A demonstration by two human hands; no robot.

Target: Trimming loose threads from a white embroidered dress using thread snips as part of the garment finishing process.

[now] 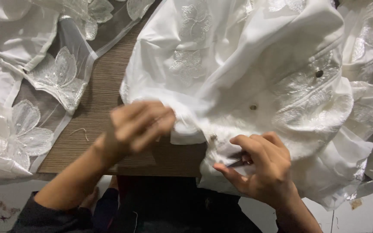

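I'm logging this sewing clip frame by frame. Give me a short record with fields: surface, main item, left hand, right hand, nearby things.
surface: brown wood-grain table
main item: white embroidered garment with small round buttons, bunched on the table
left hand: left hand, blurred, gripping the garment's edge
right hand: right hand pinching a small dark metal tool against the fabric; kind unclear
nearby things: sheer floral lace fabric at left; loose thread on the table
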